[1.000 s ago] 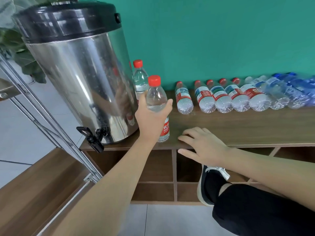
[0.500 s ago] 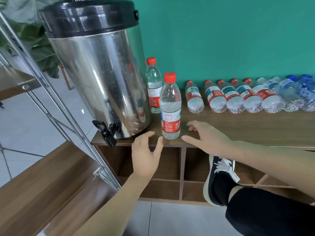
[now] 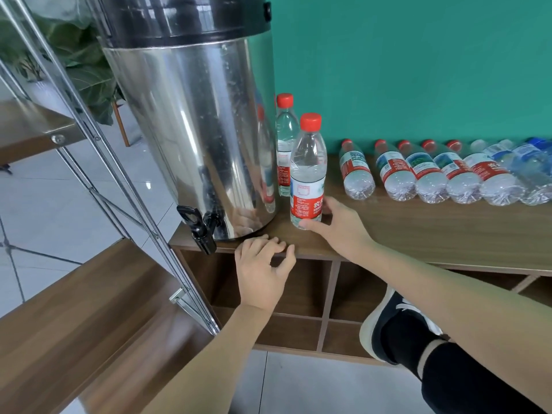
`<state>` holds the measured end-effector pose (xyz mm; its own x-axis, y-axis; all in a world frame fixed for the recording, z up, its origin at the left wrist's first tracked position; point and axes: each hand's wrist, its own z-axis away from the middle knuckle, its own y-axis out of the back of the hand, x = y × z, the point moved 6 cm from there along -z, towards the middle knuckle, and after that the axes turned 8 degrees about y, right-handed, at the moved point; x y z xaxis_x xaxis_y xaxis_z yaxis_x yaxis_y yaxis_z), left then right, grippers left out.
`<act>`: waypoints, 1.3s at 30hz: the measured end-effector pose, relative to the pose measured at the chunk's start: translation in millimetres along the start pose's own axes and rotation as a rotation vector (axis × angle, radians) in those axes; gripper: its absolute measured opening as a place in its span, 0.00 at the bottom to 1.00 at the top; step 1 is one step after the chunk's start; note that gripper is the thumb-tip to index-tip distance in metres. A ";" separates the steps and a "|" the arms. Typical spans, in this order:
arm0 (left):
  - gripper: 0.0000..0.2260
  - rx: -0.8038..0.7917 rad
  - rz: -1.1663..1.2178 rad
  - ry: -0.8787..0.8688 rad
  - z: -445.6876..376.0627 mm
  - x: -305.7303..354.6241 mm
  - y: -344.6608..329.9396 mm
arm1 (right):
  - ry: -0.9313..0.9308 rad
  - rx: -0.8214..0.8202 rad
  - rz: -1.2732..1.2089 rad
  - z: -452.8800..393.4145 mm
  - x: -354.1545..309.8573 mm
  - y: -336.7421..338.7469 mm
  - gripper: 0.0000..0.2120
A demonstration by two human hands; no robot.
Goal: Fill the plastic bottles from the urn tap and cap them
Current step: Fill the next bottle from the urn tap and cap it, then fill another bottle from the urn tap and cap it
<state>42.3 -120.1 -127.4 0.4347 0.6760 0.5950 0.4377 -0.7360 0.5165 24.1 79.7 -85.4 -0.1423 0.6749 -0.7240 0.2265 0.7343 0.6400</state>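
- Head view: the urn (image 3: pixel 191 121) stands on the surface (image 3: pixel 418 234), its tap (image 3: pixel 198 227) over the front edge.
- A capped bottle (image 3: pixel 307 174) stands just right of the urn; the right hand (image 3: pixel 340 225) pinches its base, thumb in front and fingers behind.
- A second bottle (image 3: pixel 285 135) stands behind it.
- The left hand (image 3: pixel 263 270) rests loose on the surface edge below the urn, holding nothing.
- More bottles (image 3: pixel 433 174) lie in a row further right of the urn.

On the worktop (image 3: pixel 388 234) ahead of you, the urn (image 3: pixel 191 124) stands at the left end, its tap (image 3: pixel 198 227) overhanging the front edge. Two upright bottles (image 3: pixel 307 174) stand just right of it, one behind the other. Farther right, a row of bottles (image 3: pixel 433 174) lies on its side.
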 end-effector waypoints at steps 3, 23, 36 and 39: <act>0.11 0.006 0.012 0.002 0.9 -1.2 -0.9 | -0.009 -0.023 0.030 -16.7 0.4 -4.1 0.37; 0.08 0.012 -0.012 0.021 -3.0 -5.2 -1.0 | 0.045 -0.128 0.297 -45.6 10.2 -21.1 0.33; 0.12 -0.222 0.074 0.079 -37.5 49.2 -16.4 | 0.093 -0.302 0.617 51.5 40.1 71.7 0.27; 0.14 -0.306 0.106 0.026 -57.8 85.8 -42.6 | 0.026 -0.317 0.658 63.9 56.5 104.2 0.28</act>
<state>15.4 -32.8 -62.7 0.4428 0.5970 0.6690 0.1321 -0.7814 0.6099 101.2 189.7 -76.1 -0.0970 0.9823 -0.1601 -0.0160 0.1593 0.9871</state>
